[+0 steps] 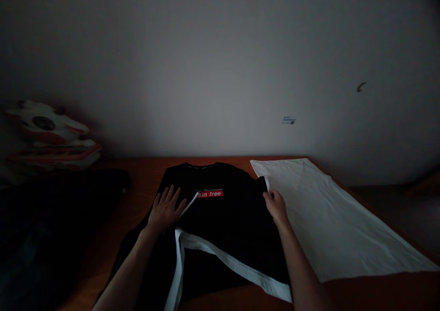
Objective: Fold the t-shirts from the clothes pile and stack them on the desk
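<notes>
A black T-shirt [237, 214] with white trim lies on the wooden table, its neckline toward the wall. A red printed patch [216, 193] on its chest partly reads "in free". One side of the shirt is turned over toward the middle, so the white hem bends at an angle. My left hand [165, 209] rests flat on the folded part, fingers spread. On the other side, my right hand [275, 204] is closed on the white-edged end of the shirt's right sleeve. Its fingertips are partly hidden.
A white cloth [326, 214] is spread over the table's right side. Dark clothing [51, 228] is heaped at the left. Behind that stands a toy keyboard [55, 152] with a white animal-shaped top. The wooden table [137, 164] meets a grey wall [206, 72].
</notes>
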### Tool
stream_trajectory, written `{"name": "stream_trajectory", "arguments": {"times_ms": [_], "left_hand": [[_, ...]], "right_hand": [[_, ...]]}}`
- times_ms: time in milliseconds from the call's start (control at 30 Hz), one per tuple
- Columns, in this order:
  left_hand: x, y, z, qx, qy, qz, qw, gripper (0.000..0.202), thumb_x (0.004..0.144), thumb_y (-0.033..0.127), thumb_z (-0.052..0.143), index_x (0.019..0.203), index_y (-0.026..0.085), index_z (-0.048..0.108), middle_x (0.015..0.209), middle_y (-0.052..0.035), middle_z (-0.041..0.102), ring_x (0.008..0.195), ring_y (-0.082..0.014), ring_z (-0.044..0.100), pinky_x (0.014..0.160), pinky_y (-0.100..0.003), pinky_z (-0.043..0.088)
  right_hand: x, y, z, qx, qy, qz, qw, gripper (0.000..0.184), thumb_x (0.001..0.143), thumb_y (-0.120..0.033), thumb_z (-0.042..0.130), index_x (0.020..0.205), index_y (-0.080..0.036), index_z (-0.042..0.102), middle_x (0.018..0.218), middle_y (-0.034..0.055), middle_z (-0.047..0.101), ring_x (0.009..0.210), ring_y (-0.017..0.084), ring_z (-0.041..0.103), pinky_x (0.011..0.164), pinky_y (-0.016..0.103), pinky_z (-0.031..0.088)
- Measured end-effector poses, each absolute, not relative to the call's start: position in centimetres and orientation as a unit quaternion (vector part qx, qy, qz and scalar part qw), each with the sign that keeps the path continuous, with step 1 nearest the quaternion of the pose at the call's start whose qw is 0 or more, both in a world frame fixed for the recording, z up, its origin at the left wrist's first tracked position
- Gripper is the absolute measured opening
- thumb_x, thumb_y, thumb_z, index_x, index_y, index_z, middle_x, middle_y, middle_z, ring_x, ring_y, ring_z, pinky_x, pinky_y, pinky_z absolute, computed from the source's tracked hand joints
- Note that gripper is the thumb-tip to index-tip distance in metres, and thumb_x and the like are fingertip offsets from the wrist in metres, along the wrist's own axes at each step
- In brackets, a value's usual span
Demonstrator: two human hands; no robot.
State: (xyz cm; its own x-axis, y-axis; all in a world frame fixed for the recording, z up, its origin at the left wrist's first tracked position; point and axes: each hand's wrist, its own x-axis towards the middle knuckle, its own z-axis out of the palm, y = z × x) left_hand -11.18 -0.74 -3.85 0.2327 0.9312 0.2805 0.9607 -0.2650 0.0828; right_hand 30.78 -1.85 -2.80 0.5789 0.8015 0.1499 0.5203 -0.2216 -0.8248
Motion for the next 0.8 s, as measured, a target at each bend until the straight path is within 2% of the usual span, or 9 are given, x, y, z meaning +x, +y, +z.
{"name": "stream_trajectory", "arguments": {"times_ms": [167,233,300,367,433,500,567,667,800], "left_hand": [[-10.9,-0.6,-4.1,-0.761,-0.634,-0.120,0.062,0.064,0.098,0.054,0.041,0.146,0.013,0.054,0.157,-0.0207,0.044,0.147,-0.0369,0.039,0.119,-0.056,0.030],[-10.9,-0.6,-4.1,-0.761,-0.635,-0.119,0.064,0.063,0.098,0.054,0.041,0.146,0.015,0.054,0.156,-0.0195,0.045,0.147,-0.0358,0.039,0.119,-0.056,0.030],[-10.9,-0.5,-4.1,-0.759,-0.636,-0.123,0.065,0.063,0.098,0.054,0.041,0.145,0.016,0.054,0.156,-0.0183,0.046,0.147,-0.0354,0.039,0.119,-0.056,0.031],[-10.9,-0.5,-3.9,-0.757,-0.639,-0.124,0.061,0.062,0.098,0.055,0.041,0.145,0.017,0.055,0.156,-0.0179,0.046,0.147,-0.0355,0.040,0.119,-0.057,0.031],[-10.7,-0.5,-3.6,-0.757,-0.641,-0.118,0.053,0.063,0.098,0.055,0.042,0.146,0.016,0.054,0.156,-0.0182,0.046,0.147,-0.0355,0.039,0.119,-0.056,0.030],[-10.6,-0.6,-3.4,-0.756,-0.644,-0.110,0.043,0.063,0.098,0.054,0.043,0.146,0.016,0.054,0.157,-0.0188,0.044,0.148,-0.0357,0.038,0.120,-0.056,0.029],[-10.6,-0.6,-3.3,-0.754,-0.647,-0.108,0.034,0.062,0.098,0.053,0.043,0.146,0.015,0.053,0.158,-0.0190,0.043,0.148,-0.0358,0.037,0.120,-0.056,0.028],[-10.8,-0.6,-3.4,-0.751,-0.647,-0.130,0.023,0.061,0.096,0.053,0.046,0.143,0.014,0.057,0.155,-0.0198,0.047,0.147,-0.0368,0.039,0.120,-0.057,0.028],[-10.0,-0.2,-2.0,-0.747,-0.624,-0.229,-0.008,0.055,0.095,0.050,0.048,0.130,0.011,0.063,0.143,-0.0196,0.059,0.133,-0.0338,0.054,0.115,-0.050,0.039]], "right_hand": [[30.2,-1.6,-3.4,-0.721,-0.413,0.173,0.529,0.037,0.073,-0.033,0.045,0.105,-0.020,0.058,0.074,0.0002,0.066,0.067,0.020,0.065,0.061,0.030,0.052],[29.7,-1.6,-2.9,-0.697,-0.428,0.171,0.549,0.045,0.073,-0.029,0.044,0.115,-0.019,0.057,0.093,0.0060,0.071,0.087,0.022,0.070,0.074,0.033,0.056],[29.0,-1.9,-2.0,-0.664,-0.462,0.177,0.561,0.047,0.074,-0.026,0.044,0.118,-0.019,0.057,0.114,0.0104,0.071,0.111,0.023,0.067,0.093,0.036,0.054],[28.1,-2.6,-1.1,-0.607,-0.557,0.204,0.529,0.047,0.077,-0.023,0.047,0.122,-0.020,0.059,0.126,0.0104,0.069,0.123,0.023,0.062,0.106,0.040,0.047],[27.4,-3.8,-0.3,-0.543,-0.679,0.213,0.445,0.052,0.081,-0.023,0.052,0.133,-0.023,0.055,0.134,0.0092,0.066,0.128,0.023,0.059,0.112,0.043,0.042],[27.1,-5.1,0.1,-0.508,-0.765,0.184,0.351,0.061,0.082,-0.022,0.058,0.143,-0.026,0.049,0.140,0.0090,0.062,0.130,0.023,0.057,0.113,0.046,0.041],[27.1,-6.3,0.1,-0.506,-0.796,0.143,0.299,0.061,0.082,-0.020,0.061,0.142,-0.027,0.051,0.139,0.0089,0.062,0.128,0.024,0.058,0.112,0.046,0.043],[27.4,-7.2,-0.2,-0.504,-0.810,0.111,0.279,0.055,0.082,-0.018,0.059,0.136,-0.026,0.056,0.133,0.0091,0.064,0.125,0.025,0.059,0.110,0.046,0.045],[27.7,-7.4,-0.6,-0.505,-0.813,0.087,0.276,0.065,0.074,-0.011,0.059,0.137,-0.024,0.054,0.135,0.0105,0.059,0.127,0.026,0.056,0.110,0.046,0.044]]}}
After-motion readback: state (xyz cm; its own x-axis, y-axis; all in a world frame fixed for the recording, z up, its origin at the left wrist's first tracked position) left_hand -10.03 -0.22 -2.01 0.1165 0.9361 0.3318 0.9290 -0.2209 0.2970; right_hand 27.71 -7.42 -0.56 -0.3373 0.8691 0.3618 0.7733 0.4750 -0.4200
